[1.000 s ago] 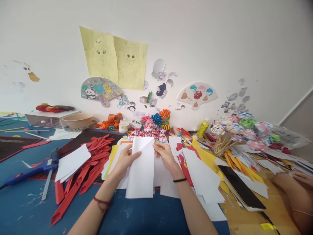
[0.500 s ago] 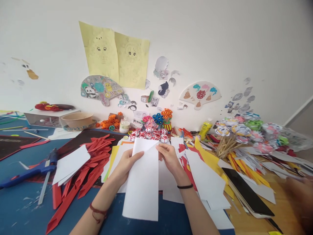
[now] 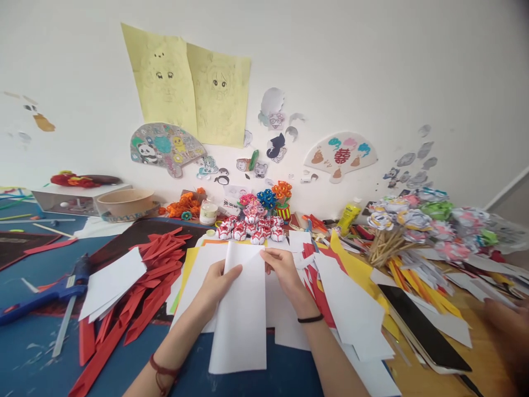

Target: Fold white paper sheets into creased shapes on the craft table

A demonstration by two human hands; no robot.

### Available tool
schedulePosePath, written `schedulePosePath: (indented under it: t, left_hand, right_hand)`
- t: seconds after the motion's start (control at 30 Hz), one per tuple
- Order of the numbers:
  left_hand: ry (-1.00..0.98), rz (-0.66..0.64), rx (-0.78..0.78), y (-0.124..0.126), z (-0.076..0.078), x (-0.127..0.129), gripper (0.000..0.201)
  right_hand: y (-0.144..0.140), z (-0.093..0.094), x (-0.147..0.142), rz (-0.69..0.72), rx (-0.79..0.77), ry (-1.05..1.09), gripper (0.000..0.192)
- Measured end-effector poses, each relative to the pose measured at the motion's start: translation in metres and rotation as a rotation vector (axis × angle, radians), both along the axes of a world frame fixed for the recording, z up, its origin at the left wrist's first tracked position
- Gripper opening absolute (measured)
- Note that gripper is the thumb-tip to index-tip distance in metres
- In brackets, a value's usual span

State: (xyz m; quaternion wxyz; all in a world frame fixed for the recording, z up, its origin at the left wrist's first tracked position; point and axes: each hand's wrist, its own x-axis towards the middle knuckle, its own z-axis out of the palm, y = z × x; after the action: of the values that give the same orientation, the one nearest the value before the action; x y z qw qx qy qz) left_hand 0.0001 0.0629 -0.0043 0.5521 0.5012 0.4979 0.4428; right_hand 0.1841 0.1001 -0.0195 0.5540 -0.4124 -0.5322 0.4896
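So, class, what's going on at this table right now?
A person holds a white sheet at its top edge with both hands: the left hand on the left side, the right hand at the top right corner, where a flap is folded over. Red strips and a blue glue gun lie to the left; paper flowers are heaped on the right.

The 1 head camera looks forward and down, close over a craft table (image 3: 37, 353) toward a wall (image 3: 372, 66).
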Motion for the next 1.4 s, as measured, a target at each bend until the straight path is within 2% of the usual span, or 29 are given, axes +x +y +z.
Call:
schedulePosePath:
  t: [0.17, 0.47, 0.7, 0.97, 1.27, 1.4]
  left_hand:
    - [0.098, 0.056, 0.070, 0.004, -0.004, 0.001, 0.042]
    - [0.109, 0.064, 0.083, 0.001, 0.003, 0.003, 0.041]
    - [0.133, 0.079, 0.055, 0.001, 0.006, 0.004, 0.041]
    - [0.170, 0.098, 0.041, 0.002, 0.003, 0.003, 0.046]
    - [0.078, 0.151, -0.029, -0.003, 0.011, 0.006, 0.045]
    - [0.089, 0.145, -0.038, -0.002, 0.009, 0.006, 0.046]
  right_hand:
    - [0.003, -0.004, 0.001, -0.016, 0.016, -0.030, 0.029]
    - [-0.001, 0.003, 0.001, -0.024, -0.006, -0.009, 0.032]
    - [-0.001, 0.005, 0.000, -0.072, 0.053, -0.063, 0.033]
    - [-0.002, 0.008, -0.003, -0.143, 0.051, -0.094, 0.035]
    - [-0.004, 0.012, -0.006, -0.167, 0.032, -0.069, 0.032]
    - [-0.004, 0.012, -0.006, -0.168, 0.041, -0.077, 0.033]
